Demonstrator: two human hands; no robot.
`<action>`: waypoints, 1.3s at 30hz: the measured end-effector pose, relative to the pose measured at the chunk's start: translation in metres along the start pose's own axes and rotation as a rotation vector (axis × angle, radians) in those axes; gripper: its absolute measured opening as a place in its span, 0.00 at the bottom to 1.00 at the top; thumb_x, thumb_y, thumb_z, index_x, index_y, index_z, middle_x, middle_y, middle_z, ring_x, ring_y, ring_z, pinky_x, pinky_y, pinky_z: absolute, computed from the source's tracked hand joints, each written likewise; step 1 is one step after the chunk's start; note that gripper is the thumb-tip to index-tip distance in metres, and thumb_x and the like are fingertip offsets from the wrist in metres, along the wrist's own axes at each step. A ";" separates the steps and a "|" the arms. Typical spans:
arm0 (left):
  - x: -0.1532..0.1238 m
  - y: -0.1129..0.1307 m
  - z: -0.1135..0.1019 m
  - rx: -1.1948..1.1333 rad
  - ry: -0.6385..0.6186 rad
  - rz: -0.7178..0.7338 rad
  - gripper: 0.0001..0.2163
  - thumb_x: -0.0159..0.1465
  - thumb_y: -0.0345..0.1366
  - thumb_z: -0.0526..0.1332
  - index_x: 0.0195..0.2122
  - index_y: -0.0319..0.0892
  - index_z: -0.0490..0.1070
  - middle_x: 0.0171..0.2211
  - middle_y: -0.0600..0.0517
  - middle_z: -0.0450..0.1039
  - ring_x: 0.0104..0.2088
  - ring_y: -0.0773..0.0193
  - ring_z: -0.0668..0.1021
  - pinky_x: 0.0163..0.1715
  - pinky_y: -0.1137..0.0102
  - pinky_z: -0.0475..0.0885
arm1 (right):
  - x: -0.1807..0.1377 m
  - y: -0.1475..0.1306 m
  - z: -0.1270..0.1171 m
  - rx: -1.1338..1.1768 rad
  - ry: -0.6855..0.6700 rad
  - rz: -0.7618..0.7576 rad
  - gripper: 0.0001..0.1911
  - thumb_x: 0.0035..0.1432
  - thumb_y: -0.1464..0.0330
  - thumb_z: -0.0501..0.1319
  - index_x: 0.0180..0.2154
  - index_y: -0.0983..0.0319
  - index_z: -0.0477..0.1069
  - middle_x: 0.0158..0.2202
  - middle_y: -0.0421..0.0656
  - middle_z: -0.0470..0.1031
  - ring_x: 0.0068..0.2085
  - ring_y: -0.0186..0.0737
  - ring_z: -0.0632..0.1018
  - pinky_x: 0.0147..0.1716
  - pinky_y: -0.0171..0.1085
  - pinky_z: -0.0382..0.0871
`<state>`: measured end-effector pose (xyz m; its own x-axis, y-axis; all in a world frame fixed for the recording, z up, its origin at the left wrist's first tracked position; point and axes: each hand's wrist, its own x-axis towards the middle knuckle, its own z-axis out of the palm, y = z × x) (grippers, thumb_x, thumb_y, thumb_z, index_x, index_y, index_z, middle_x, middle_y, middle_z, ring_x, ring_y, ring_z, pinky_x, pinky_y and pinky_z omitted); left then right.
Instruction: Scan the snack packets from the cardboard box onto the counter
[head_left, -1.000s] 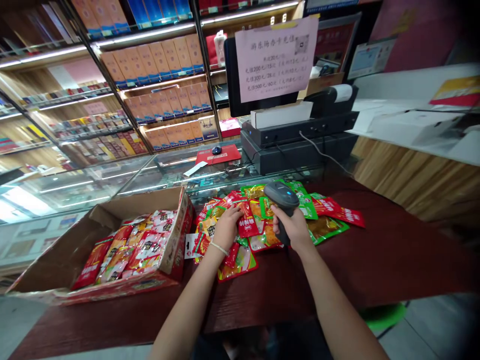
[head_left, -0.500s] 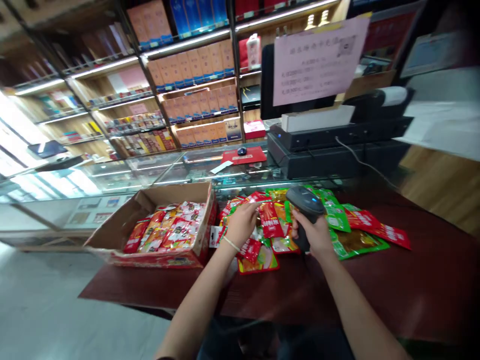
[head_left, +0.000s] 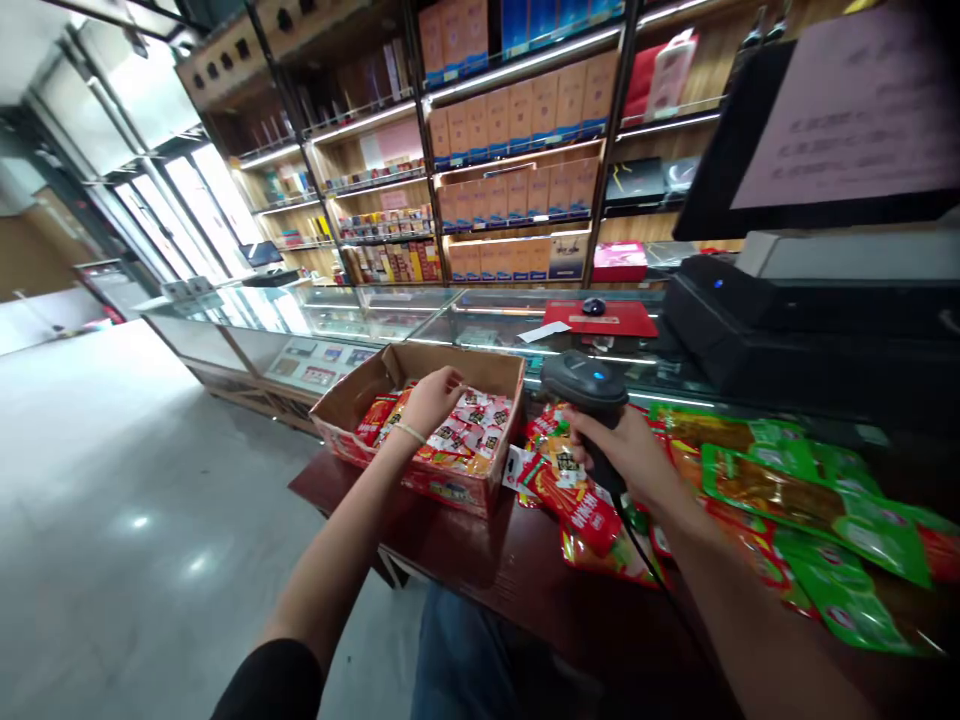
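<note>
Left hand nearer, over packets in box, box axis roughly left-right; can't tell its grip. Right hand grips scanner.

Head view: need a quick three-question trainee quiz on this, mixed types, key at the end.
1. True or false: the right hand is holding the scanner.

2. Multiple choice: where is the left hand?
A. On the monitor
B. At the open box of packets
C. On the shelves

3. Fill in the colour: the computer mouse sits on a ____ pad.

Key: 1. True. 2. B. 3. Red.
</note>
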<state>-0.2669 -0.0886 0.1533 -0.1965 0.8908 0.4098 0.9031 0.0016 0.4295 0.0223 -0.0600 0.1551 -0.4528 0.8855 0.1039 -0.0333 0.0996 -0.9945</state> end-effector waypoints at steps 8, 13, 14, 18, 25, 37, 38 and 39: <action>0.000 -0.070 0.014 0.213 -0.386 -0.169 0.12 0.61 0.38 0.62 0.44 0.39 0.74 0.41 0.45 0.79 0.42 0.55 0.80 0.42 0.68 0.72 | 0.010 0.025 0.024 -0.214 -0.126 0.011 0.19 0.52 0.50 0.67 0.31 0.60 0.72 0.16 0.39 0.70 0.16 0.35 0.69 0.16 0.34 0.63; -0.006 -0.078 0.036 0.296 -0.585 -0.096 0.28 0.51 0.45 0.71 0.51 0.39 0.71 0.51 0.38 0.73 0.50 0.46 0.76 0.50 0.61 0.70 | 0.009 0.028 0.023 -0.193 -0.109 0.045 0.18 0.51 0.51 0.68 0.29 0.59 0.71 0.16 0.39 0.71 0.16 0.36 0.69 0.16 0.35 0.62; -0.007 -0.078 0.038 0.336 -0.632 -0.087 0.31 0.49 0.47 0.71 0.53 0.39 0.70 0.54 0.36 0.71 0.52 0.44 0.75 0.51 0.59 0.69 | 0.009 0.028 0.023 -0.192 -0.107 0.042 0.18 0.51 0.51 0.68 0.29 0.59 0.71 0.16 0.39 0.71 0.16 0.36 0.69 0.16 0.35 0.62; -0.009 -0.075 0.043 0.398 -0.694 -0.073 0.31 0.48 0.46 0.71 0.52 0.40 0.71 0.55 0.34 0.69 0.52 0.43 0.75 0.52 0.56 0.69 | 0.010 0.029 0.020 -0.231 -0.134 -0.011 0.19 0.54 0.50 0.65 0.33 0.60 0.72 0.16 0.38 0.70 0.17 0.36 0.69 0.17 0.34 0.62; -0.005 -0.059 0.036 0.310 -0.541 -0.113 0.06 0.56 0.34 0.65 0.33 0.40 0.76 0.37 0.39 0.79 0.45 0.46 0.79 0.48 0.59 0.71 | 0.004 0.026 0.014 -0.199 -0.058 -0.034 0.18 0.53 0.51 0.67 0.31 0.59 0.70 0.15 0.38 0.70 0.16 0.37 0.69 0.16 0.35 0.61; 0.004 0.023 0.004 -1.058 -0.222 -0.347 0.20 0.52 0.42 0.73 0.40 0.37 0.71 0.32 0.51 0.76 0.28 0.71 0.77 0.27 0.77 0.75 | -0.010 -0.019 -0.034 -0.262 0.117 -0.114 0.15 0.47 0.56 0.70 0.28 0.58 0.70 0.13 0.37 0.69 0.14 0.36 0.68 0.13 0.34 0.59; 0.006 0.032 0.007 -1.094 -0.213 -0.349 0.20 0.52 0.41 0.73 0.40 0.37 0.71 0.33 0.51 0.76 0.27 0.71 0.78 0.27 0.77 0.76 | -0.011 -0.021 -0.038 -0.278 0.128 -0.115 0.15 0.47 0.56 0.70 0.27 0.58 0.70 0.13 0.37 0.69 0.14 0.36 0.68 0.13 0.34 0.59; 0.009 0.041 0.009 -1.125 -0.202 -0.350 0.19 0.52 0.40 0.73 0.40 0.37 0.70 0.33 0.51 0.77 0.28 0.71 0.78 0.27 0.77 0.76 | -0.013 -0.022 -0.042 -0.297 0.137 -0.111 0.15 0.48 0.56 0.70 0.27 0.58 0.69 0.13 0.37 0.69 0.14 0.36 0.68 0.13 0.34 0.59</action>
<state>-0.2279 -0.0767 0.1669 -0.2104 0.9768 0.0389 -0.0484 -0.0502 0.9976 0.0663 -0.0544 0.1763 -0.3366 0.9126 0.2320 0.1947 0.3085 -0.9311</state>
